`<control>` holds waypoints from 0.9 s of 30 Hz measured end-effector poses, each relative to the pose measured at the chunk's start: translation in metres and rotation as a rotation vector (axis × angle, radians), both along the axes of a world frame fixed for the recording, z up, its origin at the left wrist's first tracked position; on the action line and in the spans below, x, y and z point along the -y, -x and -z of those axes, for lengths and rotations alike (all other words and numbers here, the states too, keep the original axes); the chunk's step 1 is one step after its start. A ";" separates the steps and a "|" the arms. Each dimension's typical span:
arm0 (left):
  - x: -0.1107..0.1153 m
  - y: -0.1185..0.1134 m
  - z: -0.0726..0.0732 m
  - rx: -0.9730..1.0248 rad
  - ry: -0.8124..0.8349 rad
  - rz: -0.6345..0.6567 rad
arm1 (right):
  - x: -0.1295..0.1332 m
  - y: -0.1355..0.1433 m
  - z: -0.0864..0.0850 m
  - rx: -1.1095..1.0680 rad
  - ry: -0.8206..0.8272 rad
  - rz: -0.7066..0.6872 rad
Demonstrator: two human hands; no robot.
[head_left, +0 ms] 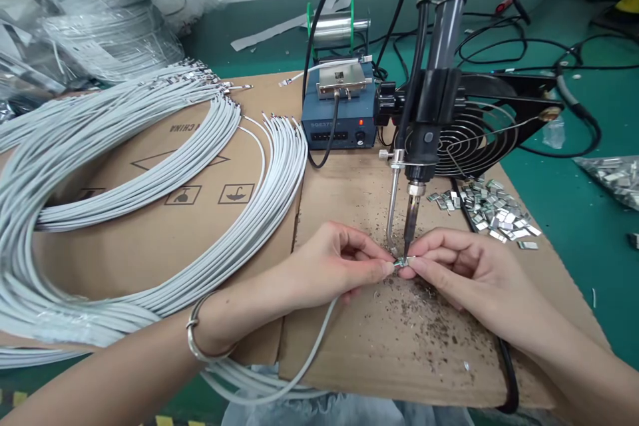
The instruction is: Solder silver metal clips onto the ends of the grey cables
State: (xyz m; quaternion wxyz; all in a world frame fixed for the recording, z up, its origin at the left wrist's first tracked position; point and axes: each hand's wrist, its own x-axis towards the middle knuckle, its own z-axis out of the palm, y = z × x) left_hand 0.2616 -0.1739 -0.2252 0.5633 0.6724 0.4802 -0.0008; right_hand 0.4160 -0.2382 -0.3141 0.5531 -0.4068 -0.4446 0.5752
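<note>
Under the tip of a mounted soldering iron, my two hands meet with their fingertips close together. My left hand pinches the end of a white cable, which trails down from it towards the bench's front edge. Between finger and thumb, my right hand grips a small metal connector. The iron's tip reaches down to where cable end and connector come together; whether it touches is too small to tell. A thin metal solder feed tube curves down beside the tip.
Bundled white cables loop across cardboard on the left. A blue soldering station stands behind, with a solder spool further back. Right of the iron are a black fan and a pile of connectors. Dark debris litters the cardboard.
</note>
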 end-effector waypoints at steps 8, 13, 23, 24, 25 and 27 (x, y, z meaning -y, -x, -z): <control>0.001 -0.004 0.000 0.000 0.002 -0.037 | 0.001 -0.002 0.000 0.011 -0.020 0.006; 0.002 -0.004 0.002 -0.006 0.007 -0.019 | 0.001 0.001 0.004 0.011 -0.040 0.029; 0.009 -0.001 0.003 0.008 0.074 0.009 | 0.026 0.007 0.013 0.603 -0.568 0.430; 0.010 -0.001 0.003 0.008 0.090 0.014 | 0.028 0.007 0.013 0.662 -0.648 0.451; 0.010 -0.001 0.003 0.007 0.103 0.015 | 0.030 0.008 0.014 0.700 -0.702 0.454; 0.011 -0.001 0.002 0.005 0.126 0.009 | 0.032 0.009 0.014 0.725 -0.740 0.438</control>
